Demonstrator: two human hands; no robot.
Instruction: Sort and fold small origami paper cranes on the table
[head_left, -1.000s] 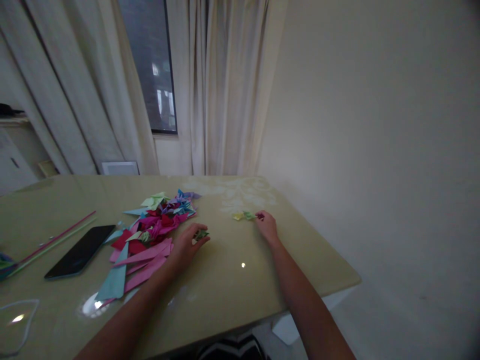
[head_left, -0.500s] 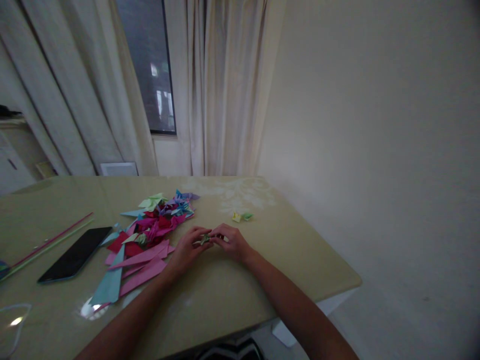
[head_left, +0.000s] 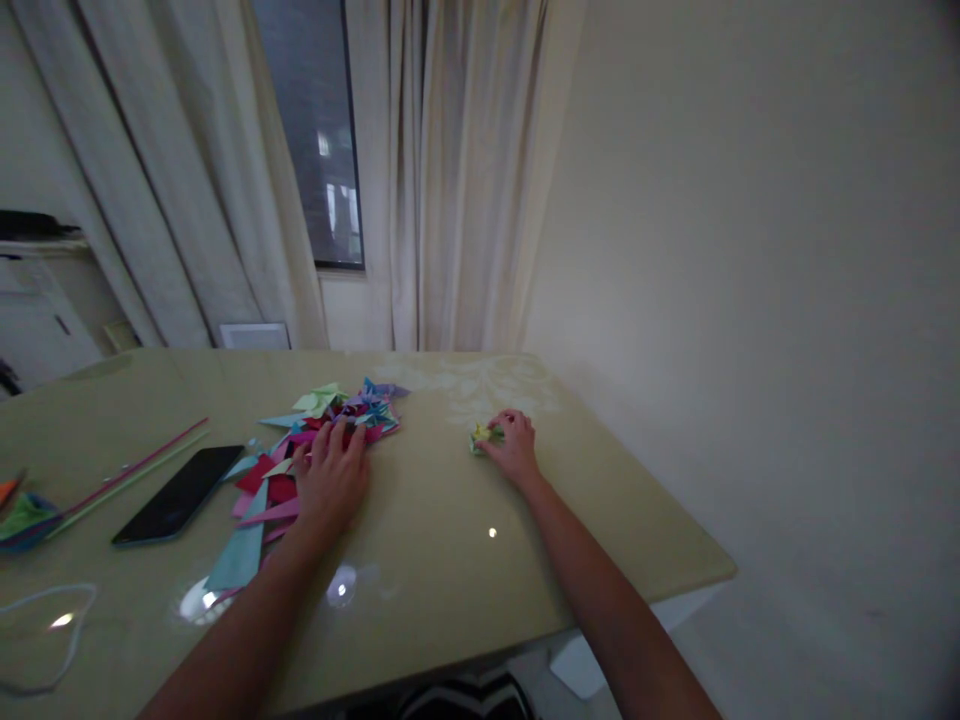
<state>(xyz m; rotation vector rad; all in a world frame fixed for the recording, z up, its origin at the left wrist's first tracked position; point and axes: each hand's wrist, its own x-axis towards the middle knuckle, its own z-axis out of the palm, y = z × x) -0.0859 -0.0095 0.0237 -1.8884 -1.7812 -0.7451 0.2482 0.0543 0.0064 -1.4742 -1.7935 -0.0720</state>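
Note:
A pile of coloured folded paper pieces (head_left: 345, 415), pink, red, blue and green, lies on the beige table (head_left: 450, 540). My left hand (head_left: 330, 475) rests flat on the near side of that pile with its fingers spread. My right hand (head_left: 514, 445) is farther right with curled fingers on a small cluster of yellow and green folded pieces (head_left: 481, 435). Whether those fingers grip a piece is hidden.
A dark phone (head_left: 178, 493) lies left of the pile. Thin pink and green sticks (head_left: 135, 470) lie beyond it. A white cable (head_left: 45, 640) loops at the near left. The table's right edge (head_left: 720, 575) drops off; curtains (head_left: 465, 170) and a window are behind.
Both hands met at the table's middle over a small green piece, then parted. My right hand went back to the yellow-green cluster; my left hand moved onto the coloured pile.

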